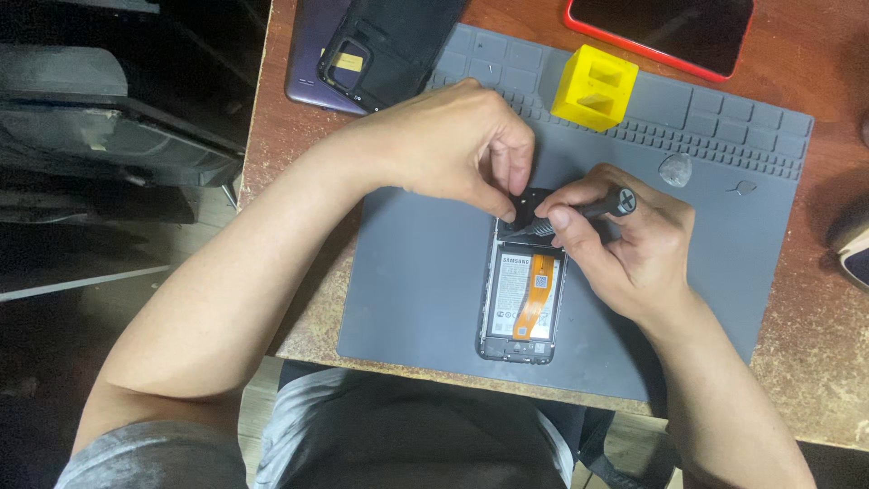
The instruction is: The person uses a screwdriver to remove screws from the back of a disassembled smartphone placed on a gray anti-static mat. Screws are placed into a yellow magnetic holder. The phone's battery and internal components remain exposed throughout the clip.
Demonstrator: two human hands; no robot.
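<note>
An opened phone (523, 299) lies back-up on a grey work mat (416, 281), showing its battery and an orange flex ribbon (534, 303). My left hand (453, 145) pinches the phone's top edge with thumb and fingertips. My right hand (625, 244) grips a small black screwdriver (597, 206), its tip pressed down at the top of the phone, right beside my left fingertips. The phone's upper part is hidden under both hands.
A yellow block (595, 87) stands on the mat's ridged back strip. A black phone back cover (389, 45) rests on a purple phone (312, 63) at the back left. A red-edged phone (665, 32) lies at the back right. Dark equipment (109, 127) sits beyond the table's left edge.
</note>
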